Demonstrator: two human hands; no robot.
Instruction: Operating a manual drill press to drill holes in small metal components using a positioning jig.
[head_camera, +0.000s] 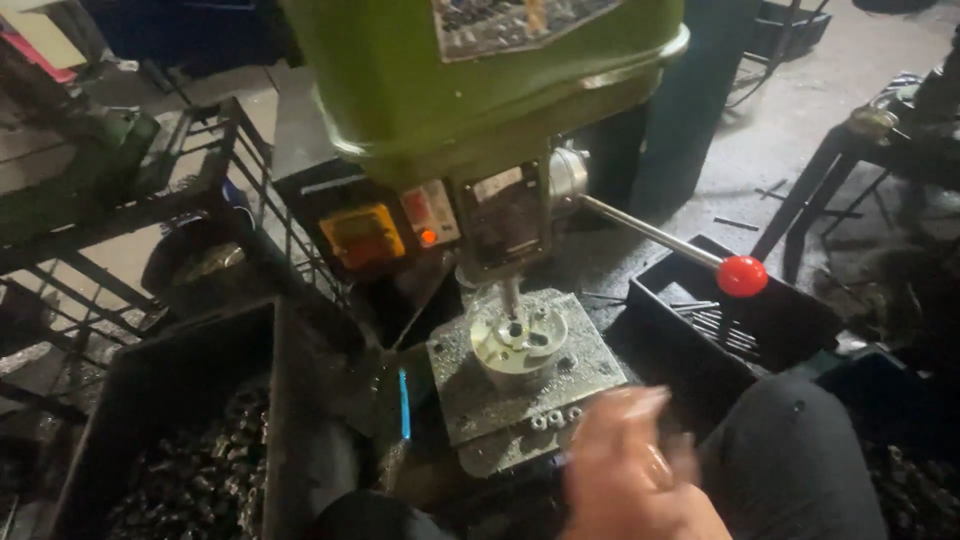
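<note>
Grimy concrete floor and dark crates ring a green drill press (480, 90), the largest thing I see through the head camera. To its left sits one big black crate (170, 430) heaped with small dark metal parts; to the right, one shallower black tray (740, 320) holds thin rods. From the press head one feed lever juts right, ending in a single red knob (742, 276). Below the spindle, the grey work table (525, 385), dusted with swarf, carries one round pale metal fixture (518, 345) directly under the bit. Three small nuts (556, 419) lie in a row near the table's front edge. Only one hand (628, 470) shows, blurred, hovering just before that edge near the nuts; I cannot tell which hand it is, nor whether its fingers are spread or curled. My worry: fingers straying so near the bit could get caught, and loose nuts could roll off.
</note>
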